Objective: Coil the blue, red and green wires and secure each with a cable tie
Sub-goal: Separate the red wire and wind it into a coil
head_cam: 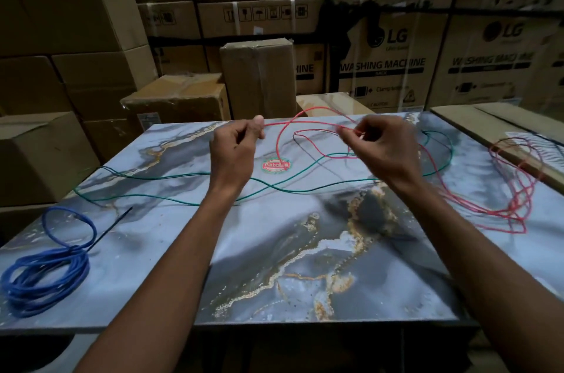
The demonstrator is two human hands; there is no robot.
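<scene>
1. Pinching the red wire (300, 112) between thumb and fingertips, the left hand (235, 148) and right hand (381, 146) hold a span above the table (274, 250).
2. Green wire (152, 178) sprawls beneath; blue wire (45, 275) lies coiled near-left.

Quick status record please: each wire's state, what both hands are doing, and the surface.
blue wire: coiled, lies at table's left edge, black cable tie on it
red wire: loose, partly lifted
green wire: uncoiled, spread across table
left hand: pinches red wire
right hand: pinches red wire
surface: marbled table
</scene>
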